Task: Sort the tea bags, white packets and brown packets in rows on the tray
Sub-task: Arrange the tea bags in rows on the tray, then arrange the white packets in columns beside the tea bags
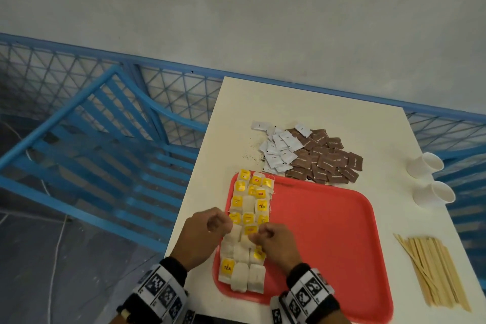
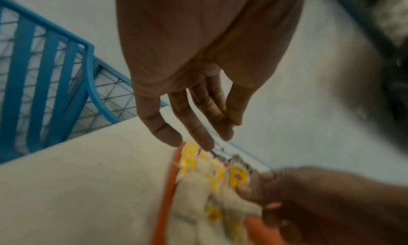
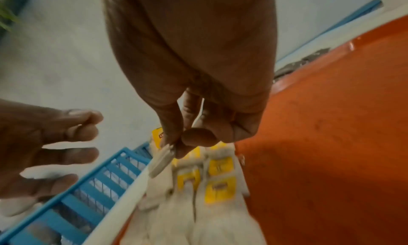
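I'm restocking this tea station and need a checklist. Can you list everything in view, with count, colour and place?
tray: one, red, table's near side
tea bags: many, white with yellow tags, rows on tray's left
white packets: a pile, on table beyond tray
brown packets: a pile, right of the white ones
cups: two, white, table's right edge
stir sticks: a bundle, wooden, right of tray
chair: one, blue, left of table
left hand: open, above tea bags
right hand: pinching a tea bag

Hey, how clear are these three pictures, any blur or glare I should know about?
Head view: evenly lit and fairly sharp, tea bags and red tray readable, railing lines bowed by the wide lens. Left wrist view: motion-blurred, dark smear at right. Right wrist view: tea bags soft, small glare spot on the tray.
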Motion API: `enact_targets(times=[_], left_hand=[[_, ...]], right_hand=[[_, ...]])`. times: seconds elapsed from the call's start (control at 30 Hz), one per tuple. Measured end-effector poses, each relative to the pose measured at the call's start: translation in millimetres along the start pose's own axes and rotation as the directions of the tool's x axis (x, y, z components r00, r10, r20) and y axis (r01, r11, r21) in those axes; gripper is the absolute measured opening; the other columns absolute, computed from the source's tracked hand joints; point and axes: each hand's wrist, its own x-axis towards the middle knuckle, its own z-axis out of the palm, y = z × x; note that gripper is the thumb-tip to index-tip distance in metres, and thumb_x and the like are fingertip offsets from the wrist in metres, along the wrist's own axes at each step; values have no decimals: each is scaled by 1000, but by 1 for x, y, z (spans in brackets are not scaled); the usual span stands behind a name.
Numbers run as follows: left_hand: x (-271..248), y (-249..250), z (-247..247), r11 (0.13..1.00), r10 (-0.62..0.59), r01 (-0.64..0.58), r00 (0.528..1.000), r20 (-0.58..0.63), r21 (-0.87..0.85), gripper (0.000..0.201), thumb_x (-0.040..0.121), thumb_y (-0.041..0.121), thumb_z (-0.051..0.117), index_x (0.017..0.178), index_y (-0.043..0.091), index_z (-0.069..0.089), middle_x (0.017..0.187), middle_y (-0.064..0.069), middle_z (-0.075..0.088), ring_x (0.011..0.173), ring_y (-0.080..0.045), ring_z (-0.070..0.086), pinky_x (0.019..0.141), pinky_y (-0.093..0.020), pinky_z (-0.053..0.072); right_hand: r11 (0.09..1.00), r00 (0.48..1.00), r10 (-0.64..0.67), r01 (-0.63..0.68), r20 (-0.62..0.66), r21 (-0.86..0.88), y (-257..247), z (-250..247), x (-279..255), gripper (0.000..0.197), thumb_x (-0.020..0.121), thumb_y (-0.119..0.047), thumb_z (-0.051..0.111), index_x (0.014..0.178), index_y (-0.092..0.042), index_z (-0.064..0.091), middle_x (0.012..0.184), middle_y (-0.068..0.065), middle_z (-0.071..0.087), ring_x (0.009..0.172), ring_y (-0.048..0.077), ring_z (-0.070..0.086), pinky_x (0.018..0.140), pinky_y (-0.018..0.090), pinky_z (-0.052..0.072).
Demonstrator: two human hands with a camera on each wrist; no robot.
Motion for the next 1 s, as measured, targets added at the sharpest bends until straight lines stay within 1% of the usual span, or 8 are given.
enact_targets(times=[0.1, 0.2, 0.37, 0.53, 0.6, 0.7, 0.83, 1.0], left_hand=[[-8, -25, 8, 962, 70, -99, 990, 124, 253, 10, 94, 35, 56, 90, 37, 66, 91, 24, 67, 90, 1, 61, 86, -29, 51], [-8, -36, 19, 866, 40, -150, 972, 232, 478, 48, 90, 50, 26, 115, 34, 65, 122, 19, 61, 112, -8, 56, 97, -35, 44], [-4, -38, 28, 756, 66, -234, 956, 284, 612, 37, 97, 30, 50, 133, 31, 58, 149, 15, 46, 133, -16, 45, 107, -38, 34], [-9, -42, 30, 719, 73, -260, 950, 303, 645, 47, 57, 41, 86, 101, 40, 71, 117, 16, 71, 93, -10, 70, 68, -32, 59], [-8, -41, 30, 695, 70, -274, 946, 317, 665, 49, 53, 47, 89, 98, 42, 71, 114, 19, 71, 90, -7, 70, 64, -29, 59], [-8, -45, 30, 663, 121, -280, 955, 270, 694, 44, 57, 45, 86, 98, 42, 70, 112, 19, 72, 92, -10, 71, 67, -33, 59], [-3, -39, 30, 758, 134, -216, 975, 176, 615, 26, 86, 42, 57, 109, 37, 68, 117, 17, 69, 109, -13, 65, 87, -41, 53], [20, -22, 24, 928, 54, -102, 989, 141, 360, 13, 94, 36, 64, 82, 32, 64, 72, 15, 68, 68, -3, 61, 70, -33, 55]], right_hand=[[997, 997, 81, -81, -8, 3, 13, 14, 10, 31, 80, -3, 76, 62, -11, 52, 60, 3, 42, 53, 11, 38, 51, 23, 36], [992, 990, 103, -110, -95, -69, 16, 21, 20, 32, 77, -9, 79, 61, -16, 52, 58, -5, 49, 48, 3, 42, 47, 14, 36], [966, 976, 103, -144, -191, -215, 19, 26, 18, 33, 72, -26, 75, 73, -25, 42, 72, -3, 57, 63, 16, 50, 57, 31, 43], [854, 973, -230, 204, 5, -479, 16, 25, 7, 11, 88, -25, 60, 95, -33, 59, 95, -8, 58, 88, 13, 55, 77, 31, 49], [774, 963, -243, 264, 115, -576, 19, 28, 6, 26, 94, -26, 55, 120, -26, 60, 116, -6, 53, 105, 13, 53, 91, 29, 47], [748, 962, -233, 272, 144, -605, 16, 27, 4, 32, 97, -29, 52, 127, -25, 58, 125, -5, 50, 113, 16, 53, 96, 29, 45], [801, 956, -277, 286, 98, -525, 6, 12, 0, 17, 93, -31, 55, 105, -24, 66, 104, -6, 62, 95, 11, 57, 84, 28, 47], [858, 987, -97, 148, 128, -491, 5, -22, 13, 29, 86, -29, 65, 60, -22, 55, 61, -12, 62, 58, 1, 57, 57, 17, 44]])
